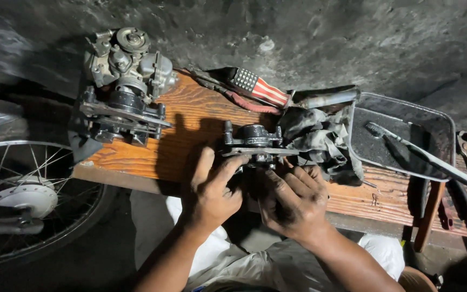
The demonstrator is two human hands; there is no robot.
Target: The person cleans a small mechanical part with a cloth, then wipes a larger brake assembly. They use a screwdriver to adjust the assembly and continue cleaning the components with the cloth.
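A small dark metal part (254, 143) sits near the front edge of the wooden board (190, 116). The left hand (212, 189) and right hand (293, 200) both grip it. A dirty rag (320, 140) touches its right side; bare wood lies left. Behind is a grey wall (325, 38).

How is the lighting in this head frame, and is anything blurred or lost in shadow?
Head view: light falls on the wooden bench and carburetor, both sharp; the left hand and right hand cast dark shadows over the small black metal part they hold; the spoked wheel and lower corners sink into dimness; edges bend slightly from the wide lens.
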